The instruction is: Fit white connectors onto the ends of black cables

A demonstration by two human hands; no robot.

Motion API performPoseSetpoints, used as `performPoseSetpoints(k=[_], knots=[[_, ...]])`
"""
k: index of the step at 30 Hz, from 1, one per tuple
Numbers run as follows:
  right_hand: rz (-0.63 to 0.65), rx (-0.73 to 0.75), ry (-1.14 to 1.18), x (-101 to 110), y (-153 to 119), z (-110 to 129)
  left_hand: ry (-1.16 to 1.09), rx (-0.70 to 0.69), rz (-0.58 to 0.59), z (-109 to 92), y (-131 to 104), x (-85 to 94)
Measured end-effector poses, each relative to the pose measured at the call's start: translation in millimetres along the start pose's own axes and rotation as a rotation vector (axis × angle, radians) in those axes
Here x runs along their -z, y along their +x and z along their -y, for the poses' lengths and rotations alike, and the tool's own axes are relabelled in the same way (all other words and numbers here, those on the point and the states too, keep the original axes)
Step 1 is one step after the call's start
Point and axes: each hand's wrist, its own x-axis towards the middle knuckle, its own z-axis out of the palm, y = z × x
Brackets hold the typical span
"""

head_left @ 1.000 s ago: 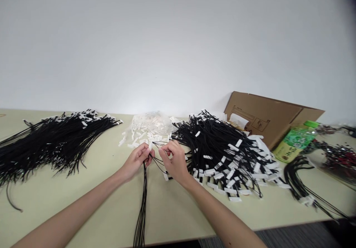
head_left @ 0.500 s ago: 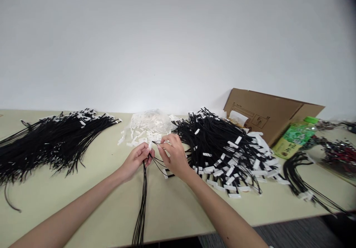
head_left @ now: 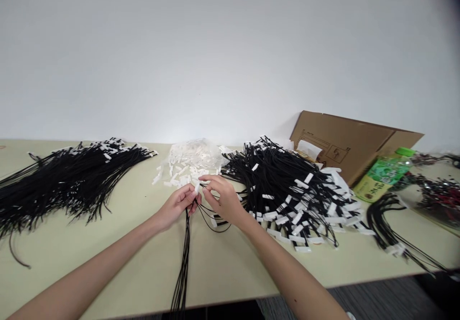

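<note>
Near the middle of the table, my left hand point(head_left: 180, 202) is closed on a white connector point(head_left: 197, 188) with thin black cables. A bundle of black cables point(head_left: 185, 257) hangs from below that hand over the table's front edge. My right hand point(head_left: 222, 196) is just right of the connector, its thumb and forefinger bent around thin black wires; the exact contact at the fingertips is too small to tell. Some wires loop beneath the right hand, where a white piece point(head_left: 214, 222) shows.
Black cables point(head_left: 82, 176) are heaped at the left. A clear bag point(head_left: 196, 153) with white pieces lies behind my hands. Right of them are a cable pile point(head_left: 280, 186), cardboard point(head_left: 345, 142), a green-capped bottle point(head_left: 383, 176) and another cable bundle point(head_left: 383, 219).
The fingertips of my right hand have shifted slightly left, nearer the connector. The wire loop below them has swung out rounder. My left hand keeps its hold.
</note>
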Motion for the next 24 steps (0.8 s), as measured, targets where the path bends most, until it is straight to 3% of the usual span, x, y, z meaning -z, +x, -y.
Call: performPoseSetpoints(k=[7,13,18,24], knots=[[0.101,-0.066,0.155,6,3,-1,-0.015,0.032,0.055,-2,0,-0.1],[0.07,-0.046,-0.013,1,1,-5,-0.222,0.092,-0.009,-1,1,-1.7],[-0.009,0.087,-0.373,-4,-3,-5,-0.535,0.134,-0.15,0,4,1.6],[-0.035,0.384,-0.411,-8,-6,-1,-0.765,0.16,-0.274,-6,7,1.5]])
